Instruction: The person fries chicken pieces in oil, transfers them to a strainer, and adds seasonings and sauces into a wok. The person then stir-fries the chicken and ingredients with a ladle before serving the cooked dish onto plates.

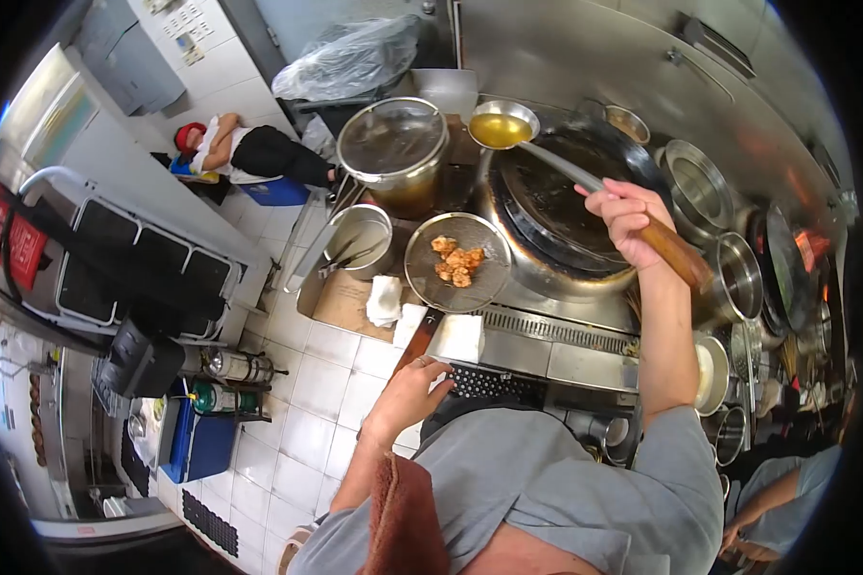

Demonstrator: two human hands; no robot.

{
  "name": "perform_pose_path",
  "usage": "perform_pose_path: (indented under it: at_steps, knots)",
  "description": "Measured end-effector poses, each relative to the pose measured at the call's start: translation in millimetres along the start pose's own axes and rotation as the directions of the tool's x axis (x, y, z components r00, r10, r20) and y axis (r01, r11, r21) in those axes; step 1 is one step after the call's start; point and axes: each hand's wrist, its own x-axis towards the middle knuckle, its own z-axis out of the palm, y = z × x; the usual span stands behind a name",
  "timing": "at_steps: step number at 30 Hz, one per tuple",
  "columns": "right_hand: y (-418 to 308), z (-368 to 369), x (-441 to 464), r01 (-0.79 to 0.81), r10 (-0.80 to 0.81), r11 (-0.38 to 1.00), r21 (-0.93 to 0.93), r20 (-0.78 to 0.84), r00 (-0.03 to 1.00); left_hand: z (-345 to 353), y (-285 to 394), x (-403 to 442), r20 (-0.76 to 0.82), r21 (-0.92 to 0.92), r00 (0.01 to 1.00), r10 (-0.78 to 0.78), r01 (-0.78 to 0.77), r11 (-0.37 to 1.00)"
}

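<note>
My right hand (pixel 631 222) is closed round the wooden handle of a metal ladle (pixel 571 171). Yellow liquid fills the ladle's bowl, which is held above the back left rim of a large dark wok (pixel 580 192). A round mesh strainer (pixel 422 273) holds several browned fried pieces (pixel 458 262) at the front of the stove. The strainer's wooden handle points toward me, and my left hand (pixel 410 395) is at its near end, fingers curled; whether they grip it is hard to tell. White folded cloths (pixel 460 337) lie beside the handle.
A lidded pot (pixel 390 158) and a smaller pot with utensils (pixel 362 240) stand left of the wok. Metal bowls (pixel 697 189) and pans are on the right. One person reclines at the back left (pixel 244 151); another person's arm (pixel 772 503) shows at lower right.
</note>
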Motion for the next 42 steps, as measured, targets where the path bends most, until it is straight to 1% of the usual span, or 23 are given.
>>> perform_pose_path:
  at_steps: [2, 4, 6, 8, 10, 12, 14, 16, 19, 23, 25, 26, 28, 30, 31, 33, 34, 36, 37, 38, 40, 41, 42]
  knots:
    - [8, 11, 27, -0.039, 0.039, 0.999, -0.005, 0.023, 0.999, -5, -7, -6, -0.023, 0.024, 1.0, -0.017, 0.018, 1.0]
    - [15, 19, 51, -0.072, 0.072, 0.997, -0.008, 0.044, 0.996, -7, -15, -11, -0.063, 0.102, 0.998, -0.008, 0.014, 0.995]
    - [20, 21, 76, -0.089, 0.093, 0.986, -0.141, 0.019, 0.996, -11, -18, -15, -0.066, 0.091, 0.997, -0.033, 0.039, 0.995]
    - [26, 17, 98, -0.084, 0.09, 0.93, -0.358, 0.0, 0.996, -13, -20, -18, -0.065, 0.081, 0.996, -0.056, 0.061, 0.995]
    - [40, 15, 112, 0.035, -0.148, 0.744, -0.667, -0.113, 0.983, -13, -21, -20, -0.064, 0.101, 0.995, -0.071, 0.077, 0.992]
    - [47, 2, 123, 0.039, -0.181, 0.502, -0.864, -0.061, 0.982, -9, -26, -20, -0.064, 0.094, 0.995, -0.071, 0.077, 0.993]
    - [46, -10, 133, 0.034, -0.122, 0.312, -0.949, -0.005, 0.993, -6, -27, -19, -0.057, 0.084, 0.996, -0.073, 0.077, 0.993]
    - [49, -23, 136, 0.061, -0.165, 0.164, -0.985, 0.033, 0.986, -4, -23, -14, -0.008, 0.005, 0.999, -0.049, 0.049, 0.999]
    - [52, -34, 118, 0.072, -0.251, -0.058, -0.996, 0.084, 0.964, 0, -18, -4, 0.042, -0.014, 0.999, -0.007, 0.008, 1.0]
    - [41, -30, 52, 0.008, -0.328, -0.096, -0.995, 0.039, 0.944, 4, -15, 5, 0.092, 0.024, 0.995, 0.032, -0.035, 0.999]
    - [21, -37, 13, -0.044, -0.401, -0.115, -0.992, 0.006, 0.916, 1, -6, 7, 0.045, -0.008, 0.998, -0.048, 0.048, 0.999]
    - [9, -44, -6, -0.065, -0.439, -0.132, -0.989, -0.001, 0.899, 2, -5, 6, 0.066, -0.007, 0.997, -0.043, 0.044, 0.999]
    - [-13, -57, -39, -0.207, -0.505, -0.264, -0.942, -0.048, 0.862, 3, -7, 8, 0.071, -0.016, 0.993, -0.091, 0.092, 0.996]
    - [-24, -76, -63, -0.269, -0.548, -0.289, -0.919, -0.072, 0.834, 9, -12, 10, 0.108, 0.012, 0.992, -0.071, 0.07, 0.997]
    - [-23, -85, -72, -0.283, -0.569, -0.273, -0.919, -0.082, 0.818, 12, -13, 13, 0.115, 0.027, 0.992, -0.058, 0.055, 0.998]
    - [-18, -99, -84, -0.29, -0.581, -0.117, -0.95, -0.172, 0.795, 13, -2, 21, 0.148, 0.026, 0.987, -0.062, 0.059, 0.998]
    - [-15, -104, -87, -0.295, -0.594, -0.108, -0.949, -0.177, 0.785, 14, 2, 25, 0.162, 0.027, 0.985, -0.052, 0.048, 0.998]
    - [-9, -111, -91, -0.094, -0.478, 0.243, -0.966, -0.203, 0.854, 17, 9, 32, 0.174, 0.024, 0.985, 0.008, -0.013, 1.0]
    - [-4, -112, -93, -0.049, -0.478, 0.324, -0.945, -0.208, 0.853, 17, 12, 34, 0.182, 0.022, 0.983, 0.015, -0.019, 1.0]
    - [-5, -114, -94, -0.048, -0.486, 0.325, -0.944, -0.211, 0.848, 17, 16, 36, 0.188, 0.023, 0.982, 0.01, -0.015, 1.0]
    - [-6, -118, -96, 0.111, -0.382, 0.715, -0.69, -0.253, 0.889, 18, 17, 38, 0.2, 0.024, 0.98, 0.009, -0.014, 1.0]
    - [-6, -115, -97, 0.148, -0.325, 0.79, -0.594, -0.202, 0.924, 18, 16, 38, 0.205, 0.023, 0.979, 0.013, -0.018, 1.0]
    - [-5, -110, -99, 0.151, -0.328, 0.79, -0.594, -0.202, 0.923, 19, 16, 38, 0.209, 0.023, 0.978, 0.015, -0.02, 1.0]
